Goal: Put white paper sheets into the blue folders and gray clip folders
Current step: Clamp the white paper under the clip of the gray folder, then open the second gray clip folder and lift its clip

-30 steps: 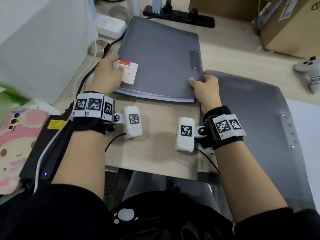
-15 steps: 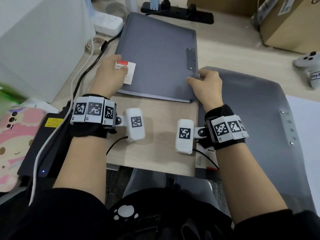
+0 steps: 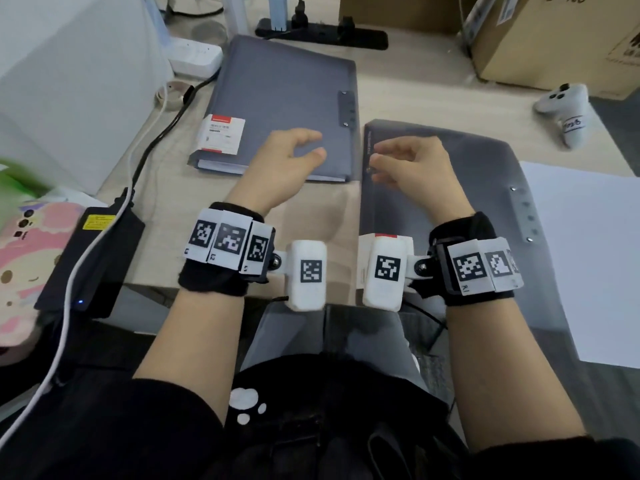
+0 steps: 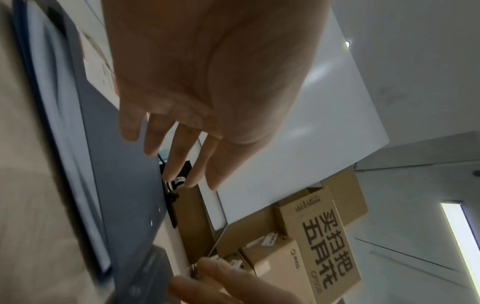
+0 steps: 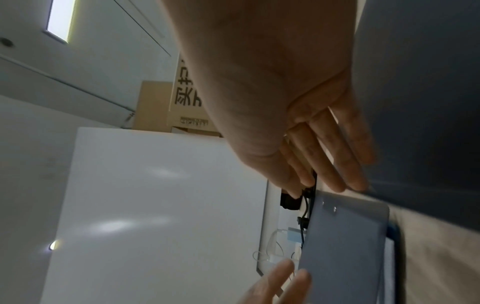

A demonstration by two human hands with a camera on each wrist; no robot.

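Note:
A closed gray clip folder [image 3: 284, 95] with a red-and-white label [image 3: 223, 133] lies at the back middle of the desk. My left hand [image 3: 313, 145] hovers over its near right corner, fingers relaxed and holding nothing. A second gray folder [image 3: 450, 209] lies to the right. My right hand [image 3: 375, 157] is just above its far left corner, also empty. In the wrist views the left fingers [image 4: 179, 156] and the right fingers [image 5: 337, 164] are loosely extended. White paper sheets [image 3: 588, 258] lie at the right, partly on the second folder.
A large white box [image 3: 69, 81] stands at the left. Near the left front edge are a black power brick [image 3: 93, 261] with cables and a pink item [image 3: 20, 271]. A power strip [image 3: 322, 34], cardboard boxes [image 3: 554, 39] and a white controller [image 3: 564, 109] line the back.
Both hands have let go of the first folder's near corners. The left hand has moved right to the folder's near right corner; the right hand has shifted onto the second folder's corner.

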